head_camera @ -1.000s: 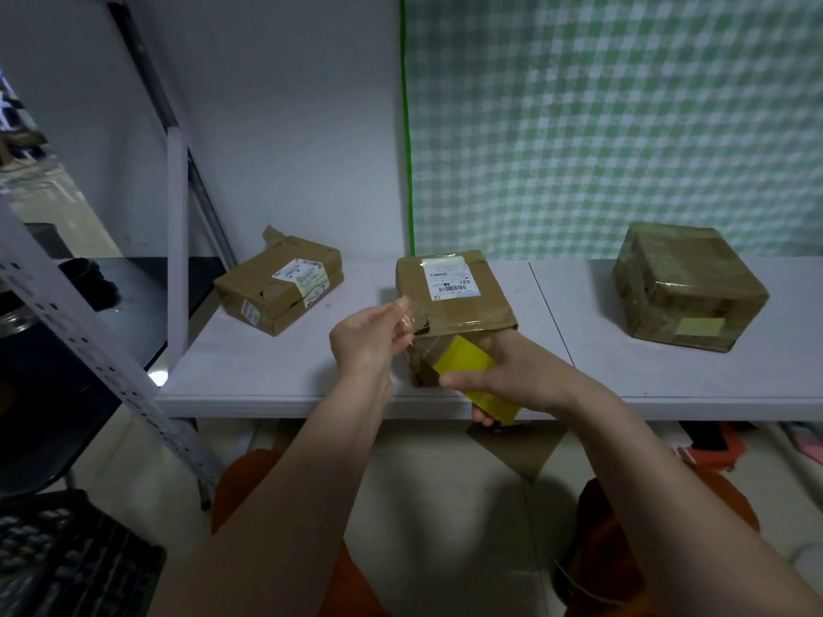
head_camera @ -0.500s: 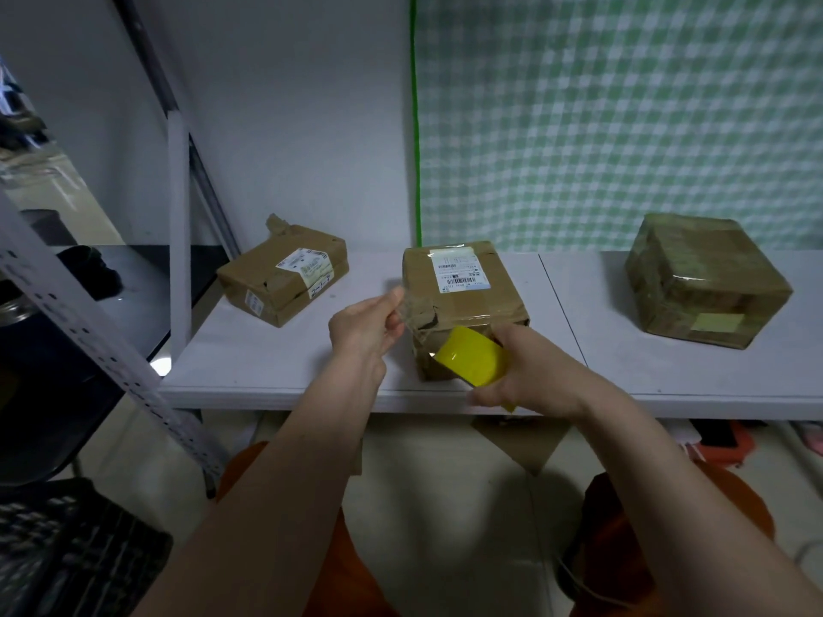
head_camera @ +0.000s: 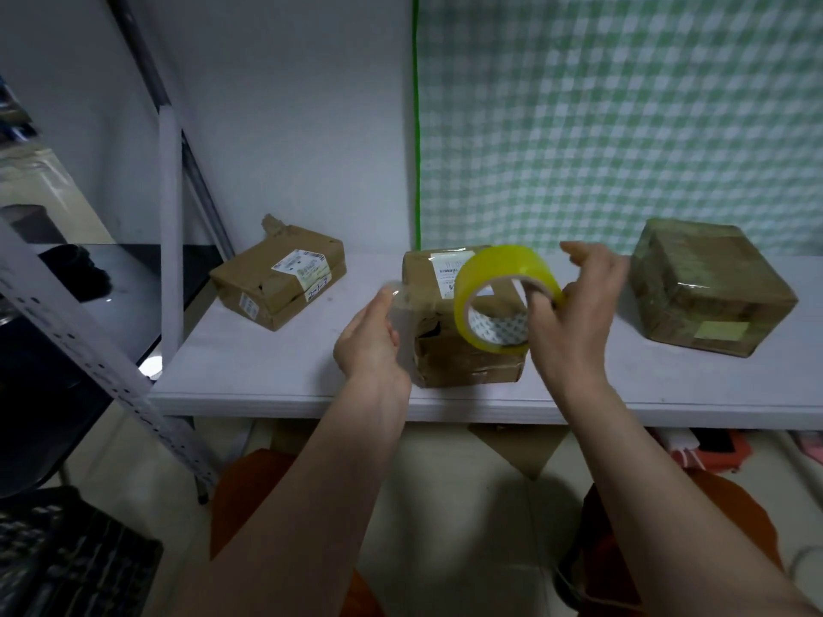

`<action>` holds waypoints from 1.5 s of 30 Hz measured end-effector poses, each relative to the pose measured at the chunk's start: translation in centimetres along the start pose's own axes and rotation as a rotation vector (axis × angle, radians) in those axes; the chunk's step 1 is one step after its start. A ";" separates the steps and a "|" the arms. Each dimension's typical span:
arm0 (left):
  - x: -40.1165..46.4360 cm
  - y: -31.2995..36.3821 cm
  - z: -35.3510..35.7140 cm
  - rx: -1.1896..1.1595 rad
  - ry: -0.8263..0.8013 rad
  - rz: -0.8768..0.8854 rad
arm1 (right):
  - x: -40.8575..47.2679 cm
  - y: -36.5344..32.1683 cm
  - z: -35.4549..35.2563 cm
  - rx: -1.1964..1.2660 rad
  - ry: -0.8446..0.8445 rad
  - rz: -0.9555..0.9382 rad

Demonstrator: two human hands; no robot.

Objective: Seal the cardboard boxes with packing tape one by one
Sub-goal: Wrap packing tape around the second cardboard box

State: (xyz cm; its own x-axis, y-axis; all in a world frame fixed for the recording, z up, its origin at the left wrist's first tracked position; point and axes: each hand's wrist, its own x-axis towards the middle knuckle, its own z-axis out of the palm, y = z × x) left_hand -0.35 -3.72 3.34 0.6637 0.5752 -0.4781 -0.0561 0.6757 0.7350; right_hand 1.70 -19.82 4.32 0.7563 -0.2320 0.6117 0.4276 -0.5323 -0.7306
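Holding the yellow tape roll (head_camera: 505,296) up in front of the middle box (head_camera: 463,349), we have our right hand (head_camera: 572,318) hooked through its core, one finger curled inside the cardboard ring while the other fingers spread loosely above and to the right. Our left hand (head_camera: 372,345) sits just left of the roll with thumb and fingers closed together near the top; a pale, blurred strip (head_camera: 401,313) runs by that hand, and it looks like pulled-out clear tape pinched there, though we cannot be sure from this blur. The middle box stands on the white table (head_camera: 267,371) near its front edge, its front face torn and creased, a white shipping label on its top. On the table's left, well apart from it, lies a flatter labelled box (head_camera: 278,282), turned at an angle with a ragged flap at its far corner. To the right rests a third box (head_camera: 708,287), glossy with tape wrapping and carrying a pale sticker on its near side. Behind the table hangs a green checked cloth (head_camera: 623,118). A grey perforated shelf post (head_camera: 80,340) slants across the left.
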 end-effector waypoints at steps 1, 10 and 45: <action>0.0 -0.2 0.0 0.001 0.004 -0.002 | 0.2 -0.1 0.5 0.123 0.004 0.153; 1.5 -0.4 0.2 -0.039 0.115 0.044 | 1.9 0.7 4.0 0.239 -0.186 0.377; 5.6 -7.8 -3.4 0.759 -0.025 0.578 | 2.8 4.6 6.2 -0.074 -0.367 0.343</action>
State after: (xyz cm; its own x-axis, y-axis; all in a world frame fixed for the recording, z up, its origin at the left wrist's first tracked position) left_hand 1.23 -4.19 -6.71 0.7011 0.7105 0.0604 0.1126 -0.1940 0.9745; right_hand 8.89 -17.89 0.81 0.9768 -0.1096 0.1838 0.0979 -0.5346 -0.8394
